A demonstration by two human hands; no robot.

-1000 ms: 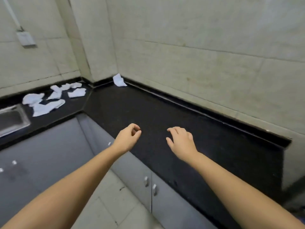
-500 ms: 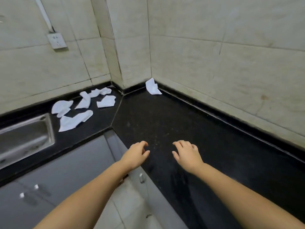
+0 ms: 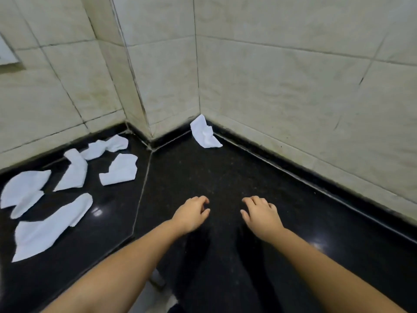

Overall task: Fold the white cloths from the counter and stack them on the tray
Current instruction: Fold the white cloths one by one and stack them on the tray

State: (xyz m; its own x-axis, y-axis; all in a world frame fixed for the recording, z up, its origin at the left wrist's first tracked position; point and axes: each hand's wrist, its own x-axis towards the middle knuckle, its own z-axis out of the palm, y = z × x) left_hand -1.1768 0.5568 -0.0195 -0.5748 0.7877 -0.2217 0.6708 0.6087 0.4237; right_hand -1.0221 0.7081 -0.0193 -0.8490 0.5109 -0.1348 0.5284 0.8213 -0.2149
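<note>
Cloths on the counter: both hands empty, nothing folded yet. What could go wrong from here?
1. No tray is in view, so the person may have to carry folded cloths out of sight to stack them.
2. The corner cloth lies apart, wedged against the wall, and could be missed while the left cluster gets worked.
3. The counter is glossy; cloths may slide as the left hand and right hand press creases.

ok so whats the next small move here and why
Probably reach the right hand forward to the lone white cloth crumpled in the wall corner. Both hands, left hand too, hover empty over bare black counter, and that cloth lies straight ahead.
</note>
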